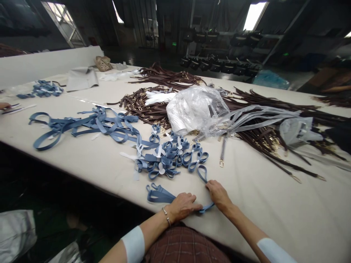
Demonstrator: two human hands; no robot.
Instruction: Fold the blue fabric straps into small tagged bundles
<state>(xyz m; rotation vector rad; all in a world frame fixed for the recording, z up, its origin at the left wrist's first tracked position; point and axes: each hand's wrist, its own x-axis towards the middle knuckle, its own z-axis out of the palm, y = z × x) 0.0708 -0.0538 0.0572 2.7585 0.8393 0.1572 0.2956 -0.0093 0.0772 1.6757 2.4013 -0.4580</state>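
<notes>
Near the table's front edge, my left hand [183, 206] lies over a blue strap [161, 195], its fingers pressed on it; the strap's hooked end and folded loops stick out to the left. My right hand [218, 194] pinches a blue strap loop [202, 173] that stands out above its fingers, and part of the strap runs down toward my left fingertips. Just beyond lies a heap of bundled blue straps [164, 155] with white ties. Loose blue straps [101, 124] spread to the left of that heap.
Brown straps [148, 106] with gold clasps lie across the back, beside a clear plastic bag [197, 109]. More brown straps [263, 135] are at the right. A grey cloth [82, 78] lies at the back left. Another person's hand [4, 106] shows at the far left.
</notes>
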